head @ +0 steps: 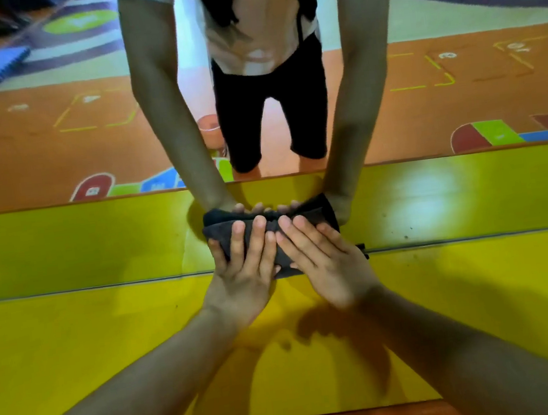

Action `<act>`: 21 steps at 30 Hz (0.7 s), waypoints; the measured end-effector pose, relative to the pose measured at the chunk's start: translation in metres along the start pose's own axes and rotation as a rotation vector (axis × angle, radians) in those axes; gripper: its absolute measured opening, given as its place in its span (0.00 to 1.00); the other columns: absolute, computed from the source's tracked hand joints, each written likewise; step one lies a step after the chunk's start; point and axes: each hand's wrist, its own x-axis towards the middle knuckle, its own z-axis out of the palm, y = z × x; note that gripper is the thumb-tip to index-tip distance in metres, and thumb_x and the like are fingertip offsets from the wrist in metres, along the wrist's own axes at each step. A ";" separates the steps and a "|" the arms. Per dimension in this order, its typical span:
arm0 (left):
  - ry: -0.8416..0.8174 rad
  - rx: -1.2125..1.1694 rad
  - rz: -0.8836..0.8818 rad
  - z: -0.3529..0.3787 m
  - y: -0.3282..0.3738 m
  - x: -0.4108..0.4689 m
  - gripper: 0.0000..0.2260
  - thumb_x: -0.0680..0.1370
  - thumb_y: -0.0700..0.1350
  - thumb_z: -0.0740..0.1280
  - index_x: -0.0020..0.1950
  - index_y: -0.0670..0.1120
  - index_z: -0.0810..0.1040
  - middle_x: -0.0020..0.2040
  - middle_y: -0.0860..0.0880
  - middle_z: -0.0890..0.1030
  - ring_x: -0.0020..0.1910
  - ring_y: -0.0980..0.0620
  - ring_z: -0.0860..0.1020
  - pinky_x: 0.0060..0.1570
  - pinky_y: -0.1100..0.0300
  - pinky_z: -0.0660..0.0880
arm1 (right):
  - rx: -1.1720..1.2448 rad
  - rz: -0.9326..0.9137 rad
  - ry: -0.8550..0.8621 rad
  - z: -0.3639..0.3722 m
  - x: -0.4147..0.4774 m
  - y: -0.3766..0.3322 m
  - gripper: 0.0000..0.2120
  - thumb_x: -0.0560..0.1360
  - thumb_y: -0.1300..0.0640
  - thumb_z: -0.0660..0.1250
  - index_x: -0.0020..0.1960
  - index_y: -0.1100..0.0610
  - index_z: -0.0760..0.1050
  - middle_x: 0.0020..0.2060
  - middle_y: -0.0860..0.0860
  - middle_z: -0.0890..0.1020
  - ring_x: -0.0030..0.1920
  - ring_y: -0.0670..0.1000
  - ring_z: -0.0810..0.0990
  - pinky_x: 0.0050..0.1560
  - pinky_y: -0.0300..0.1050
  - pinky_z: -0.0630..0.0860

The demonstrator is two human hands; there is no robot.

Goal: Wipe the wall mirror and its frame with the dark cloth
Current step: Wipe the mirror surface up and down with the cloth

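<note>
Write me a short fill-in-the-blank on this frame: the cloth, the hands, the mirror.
1. The cloth is pressed under ____ hands at once.
2. The left hand and right hand lie on the cloth with fingers pointing toward the ____.
3. The frame below the mirror is coloured ____.
4. The cloth sits where the frame meets the glass, at the mirror's ____ edge.

Missing words: both; mirror; yellow; bottom
</note>
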 end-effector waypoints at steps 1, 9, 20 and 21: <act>-0.006 0.001 0.004 0.001 0.007 0.004 0.39 0.82 0.52 0.60 0.83 0.36 0.43 0.83 0.34 0.41 0.81 0.30 0.38 0.75 0.29 0.36 | -0.009 -0.002 0.001 -0.002 -0.004 0.008 0.41 0.81 0.52 0.68 0.84 0.60 0.48 0.84 0.57 0.46 0.84 0.56 0.45 0.83 0.52 0.42; 0.075 0.037 0.029 0.009 0.066 0.056 0.35 0.84 0.55 0.55 0.84 0.40 0.45 0.85 0.39 0.44 0.83 0.36 0.44 0.78 0.33 0.42 | -0.033 -0.067 -0.007 -0.020 -0.046 0.085 0.30 0.85 0.49 0.57 0.83 0.59 0.55 0.83 0.56 0.53 0.83 0.55 0.53 0.83 0.53 0.49; 0.110 0.031 -0.051 -0.111 0.032 0.225 0.32 0.86 0.58 0.50 0.85 0.42 0.46 0.85 0.42 0.46 0.84 0.40 0.45 0.79 0.35 0.44 | -0.053 -0.010 0.147 -0.132 0.077 0.203 0.25 0.88 0.52 0.54 0.82 0.59 0.59 0.82 0.56 0.60 0.82 0.55 0.59 0.81 0.54 0.56; 0.119 0.039 -0.061 -0.128 0.026 0.249 0.32 0.86 0.58 0.50 0.85 0.43 0.46 0.85 0.43 0.47 0.84 0.40 0.46 0.79 0.36 0.43 | -0.067 -0.008 0.139 -0.148 0.096 0.220 0.25 0.88 0.52 0.54 0.83 0.59 0.57 0.82 0.56 0.58 0.82 0.55 0.58 0.81 0.54 0.55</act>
